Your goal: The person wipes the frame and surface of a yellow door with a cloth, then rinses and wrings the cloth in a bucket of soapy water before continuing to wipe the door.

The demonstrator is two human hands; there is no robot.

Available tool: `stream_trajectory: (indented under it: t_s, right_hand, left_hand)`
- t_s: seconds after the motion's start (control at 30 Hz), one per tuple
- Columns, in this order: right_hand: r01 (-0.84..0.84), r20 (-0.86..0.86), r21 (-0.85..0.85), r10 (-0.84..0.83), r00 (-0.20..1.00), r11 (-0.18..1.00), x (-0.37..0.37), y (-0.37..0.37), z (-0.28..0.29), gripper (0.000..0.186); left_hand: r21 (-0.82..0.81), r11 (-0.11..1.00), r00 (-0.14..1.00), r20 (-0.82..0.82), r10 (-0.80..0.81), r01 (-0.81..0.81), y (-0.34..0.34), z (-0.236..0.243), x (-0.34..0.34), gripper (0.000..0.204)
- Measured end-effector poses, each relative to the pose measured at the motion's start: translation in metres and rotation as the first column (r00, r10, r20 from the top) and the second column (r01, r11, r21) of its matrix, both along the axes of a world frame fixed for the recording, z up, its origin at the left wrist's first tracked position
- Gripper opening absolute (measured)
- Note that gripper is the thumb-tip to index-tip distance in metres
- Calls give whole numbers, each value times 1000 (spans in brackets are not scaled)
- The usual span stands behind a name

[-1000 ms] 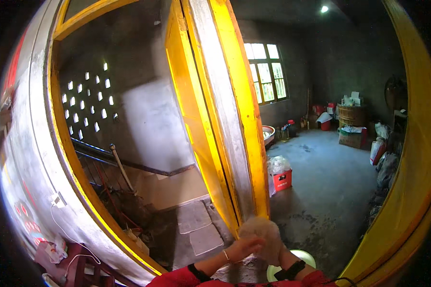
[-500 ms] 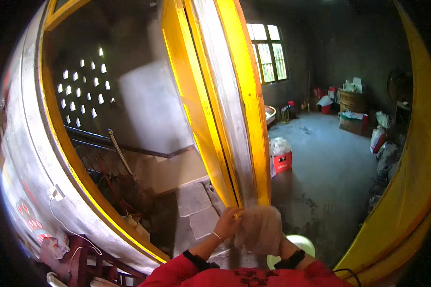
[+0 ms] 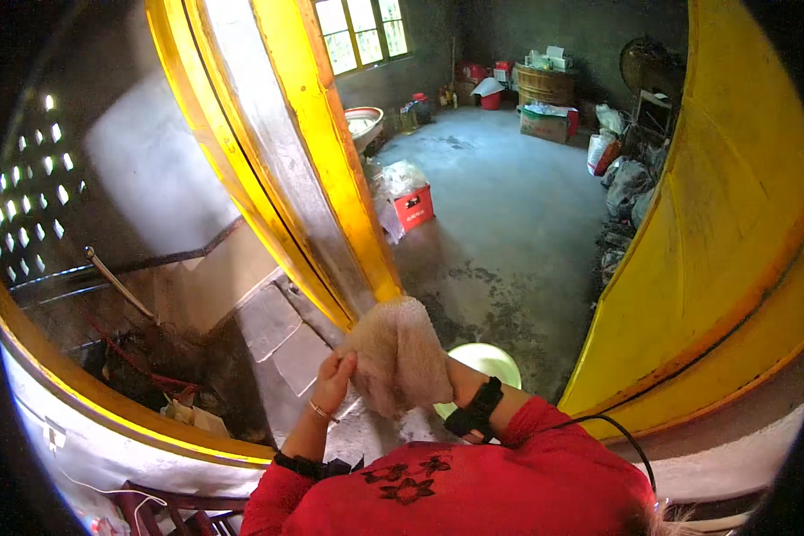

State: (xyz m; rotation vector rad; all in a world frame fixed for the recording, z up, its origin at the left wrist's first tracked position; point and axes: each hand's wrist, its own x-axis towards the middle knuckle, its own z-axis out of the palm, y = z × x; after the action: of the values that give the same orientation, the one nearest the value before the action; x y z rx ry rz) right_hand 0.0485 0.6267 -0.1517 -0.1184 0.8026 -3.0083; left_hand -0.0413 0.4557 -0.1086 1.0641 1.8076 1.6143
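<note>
Cloth [image 3: 397, 357]: crease runs lengthwise away from body; long axis unclear.
Left hand [image 3: 333, 381] pinches left edge; right hand covered, grip cannot be told.

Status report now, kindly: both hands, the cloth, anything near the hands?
Left hand gripping edge of fluffy beige cloth. Right hand hidden by cloth. Yellow door post just beyond, contact unclear; pale basin partly behind right forearm.

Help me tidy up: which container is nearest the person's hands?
The round, pale green basin, just right of the fluffy beige cloth; the red crate and wooden tub stand farther away.
</note>
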Motion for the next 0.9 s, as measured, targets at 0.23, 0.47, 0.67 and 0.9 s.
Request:
stream_trajectory:
  t_s: [0.23,0.47,0.67,0.9]
  right_hand:
    - [108,-53,103,-103,993,989,10,-17,11,52]
    - [128,-60,123,-121,991,984,9,-28,19,54]
    - [190,-80,150,-180,980,970,-15,-37,30,56]
    - [284,-85,145,-274,958,948,-55,-68,50,59]
  left_hand:
    - [135,917,926,102,364,-375,13,42,19,25]
    - [125,906,884,310,351,-403,6,29,12,30]
    - [221,873,808,523,270,-435,11,35,-23,35]
    - [262,904,837,522,162,-338,-7,8,-113,31]
